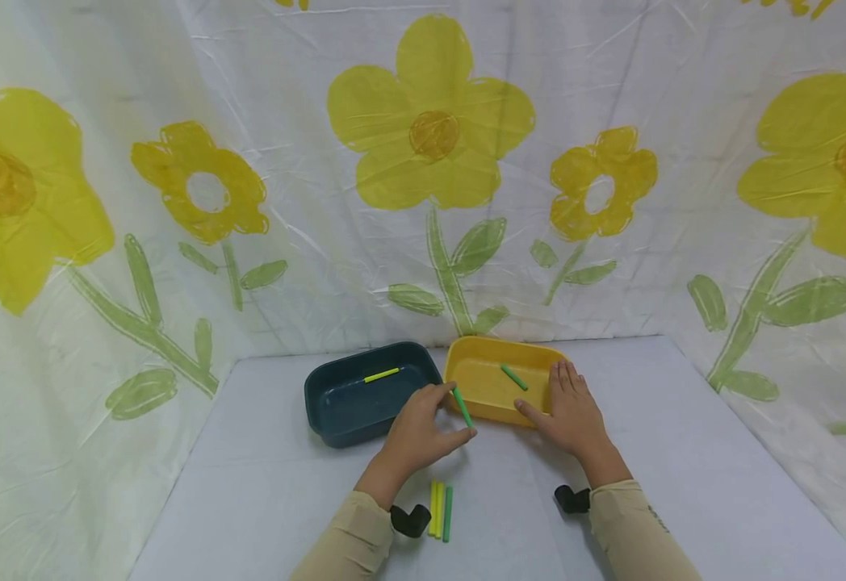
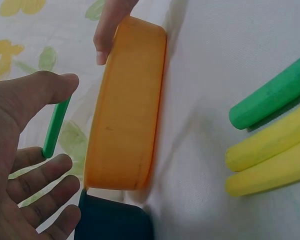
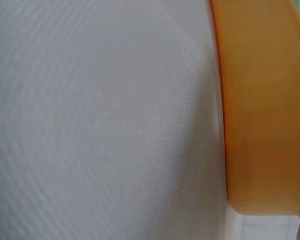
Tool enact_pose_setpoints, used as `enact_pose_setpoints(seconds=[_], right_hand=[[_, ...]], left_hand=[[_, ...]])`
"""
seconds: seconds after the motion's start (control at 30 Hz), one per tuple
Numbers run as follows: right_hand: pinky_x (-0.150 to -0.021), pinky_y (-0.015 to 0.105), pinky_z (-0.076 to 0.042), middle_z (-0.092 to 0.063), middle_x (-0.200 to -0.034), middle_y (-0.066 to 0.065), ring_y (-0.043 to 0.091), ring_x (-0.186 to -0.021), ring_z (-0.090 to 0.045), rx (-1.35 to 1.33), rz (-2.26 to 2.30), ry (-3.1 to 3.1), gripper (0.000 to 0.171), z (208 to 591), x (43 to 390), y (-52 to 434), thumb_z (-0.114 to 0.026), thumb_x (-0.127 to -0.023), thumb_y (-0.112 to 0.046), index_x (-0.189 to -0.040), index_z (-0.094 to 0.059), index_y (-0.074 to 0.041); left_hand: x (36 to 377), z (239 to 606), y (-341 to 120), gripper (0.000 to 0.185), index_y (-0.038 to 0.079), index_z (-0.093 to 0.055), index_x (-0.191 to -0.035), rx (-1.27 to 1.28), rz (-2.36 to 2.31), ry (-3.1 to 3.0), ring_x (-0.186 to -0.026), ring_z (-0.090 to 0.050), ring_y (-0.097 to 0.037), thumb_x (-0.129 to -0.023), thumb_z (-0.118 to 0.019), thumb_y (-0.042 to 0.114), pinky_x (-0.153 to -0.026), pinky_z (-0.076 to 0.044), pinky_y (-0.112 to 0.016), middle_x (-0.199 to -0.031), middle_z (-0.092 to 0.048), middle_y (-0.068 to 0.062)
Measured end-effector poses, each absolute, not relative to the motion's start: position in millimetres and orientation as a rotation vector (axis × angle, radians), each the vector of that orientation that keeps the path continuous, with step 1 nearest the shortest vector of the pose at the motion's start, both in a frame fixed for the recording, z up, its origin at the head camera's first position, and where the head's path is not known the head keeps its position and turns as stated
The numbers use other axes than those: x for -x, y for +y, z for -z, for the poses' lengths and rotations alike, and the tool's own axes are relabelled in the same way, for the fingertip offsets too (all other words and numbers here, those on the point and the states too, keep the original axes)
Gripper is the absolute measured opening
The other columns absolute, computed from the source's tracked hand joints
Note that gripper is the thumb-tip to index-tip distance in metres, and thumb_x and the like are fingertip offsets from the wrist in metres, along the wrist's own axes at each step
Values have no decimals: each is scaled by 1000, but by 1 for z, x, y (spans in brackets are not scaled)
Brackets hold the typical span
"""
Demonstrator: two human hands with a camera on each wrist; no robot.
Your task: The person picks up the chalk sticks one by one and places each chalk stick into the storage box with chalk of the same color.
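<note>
My left hand (image 1: 417, 432) pinches a green chalk stick (image 1: 462, 409) between thumb and a fingertip, over the near left edge of a yellow bin (image 1: 488, 410). In the left wrist view, the other fingers (image 2: 42, 180) spread below that chalk (image 2: 56, 127). My right hand (image 1: 575, 415) rests on the bin's right near corner, fingers stretched along the rim and thumb over the near edge. Inside the yellow bin lies another green chalk stick (image 1: 514, 378). A dark teal bin (image 1: 343, 432) on the left holds a yellow chalk stick (image 1: 382, 375).
Two yellow chalk sticks (image 1: 436, 510) and a green one (image 1: 448, 514) lie side by side on the white tabletop (image 1: 249, 484), near my left wrist. The bins stand close together before a flower-printed curtain (image 1: 307, 266). Each wrist carries a black strap piece (image 1: 411, 521).
</note>
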State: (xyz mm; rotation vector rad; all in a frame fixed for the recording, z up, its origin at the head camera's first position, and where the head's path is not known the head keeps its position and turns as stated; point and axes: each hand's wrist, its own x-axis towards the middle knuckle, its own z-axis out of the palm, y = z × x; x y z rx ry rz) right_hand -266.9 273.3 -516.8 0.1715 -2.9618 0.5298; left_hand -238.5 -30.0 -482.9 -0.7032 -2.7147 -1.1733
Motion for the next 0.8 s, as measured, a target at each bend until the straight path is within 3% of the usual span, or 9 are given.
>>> enact_pose_setpoints(seconds=[0.27, 0.5, 0.67, 0.8], right_hand=[[-133, 61, -10, -11, -174, 32, 47, -164, -8, -165, -536, -2957, 120, 520, 269, 274, -49, -97, -79, -163, -13, 15], [-134, 60, -9, -9, -174, 31, 46, -164, -7, -168, -536, -2972, 121, 520, 269, 275, -47, -97, -80, -164, -11, 14], [-134, 60, -9, -9, -174, 32, 46, -165, -7, -165, -534, -2967, 121, 520, 270, 275, -47, -97, -81, -163, -11, 14], [-133, 61, -10, -10, -173, 33, 47, -164, -8, -172, -541, -2958, 121, 520, 270, 275, -47, -97, -80, -163, -13, 15]], left_hand=[[244, 486, -29, 78, 9, -59, -149, 700, 1156, -2710, -108, -62, -24, -87, -87, 47, -93, -57, -38, -118, -69, -7], [248, 480, -29, 77, 10, -59, -150, 667, 1182, -2682, -97, -56, -15, -86, -89, 42, -84, -52, -31, -107, -64, 2], [255, 479, -27, 78, 9, -58, -151, 670, 1202, -2684, -102, -62, -26, -88, -87, 43, -85, -53, -32, -113, -67, -6], [257, 479, -24, 79, 7, -56, -152, 655, 1275, -2696, -113, -63, -33, -88, -87, 41, -96, -55, -40, -123, -68, -12]])
